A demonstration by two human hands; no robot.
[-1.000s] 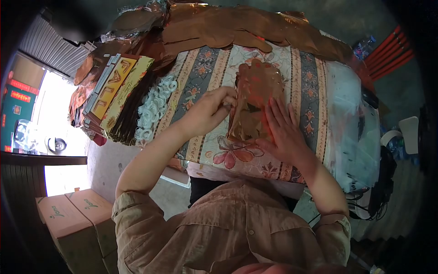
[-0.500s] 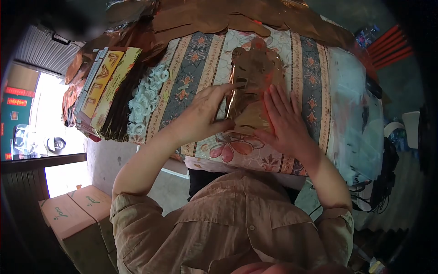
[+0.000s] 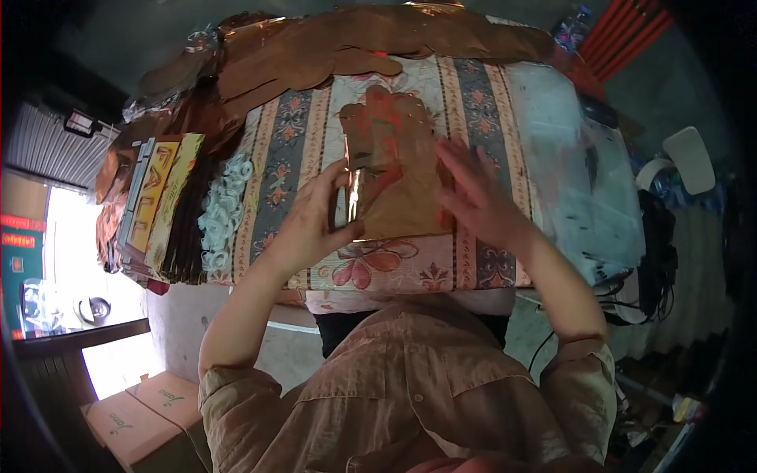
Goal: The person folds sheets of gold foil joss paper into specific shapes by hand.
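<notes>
A shiny brown foil piece [image 3: 398, 185], folded flat with a lobed far edge and reddish reflections, lies on the patterned tablecloth in front of me. My left hand [image 3: 311, 217] rests at its left edge, thumb and fingers spread apart along the glossy fold. At the right edge is my right hand [image 3: 481, 189], its fingers stretched out and slightly blurred. Neither hand wraps around the foil.
White ribbon coils [image 3: 226, 213] lie left of the foil, beside a stack of printed "FALL" packs [image 3: 162, 197]. Brown foil sheets [image 3: 331, 47] drape the table's far side. Clear plastic bags [image 3: 579, 173] cover the right end. Cardboard boxes [image 3: 146, 414] stand at lower left.
The view has shifted, so the table appears lower and further left. My right hand has moved from lying on the foil to its right edge, and the foil's folded shape looks wider.
</notes>
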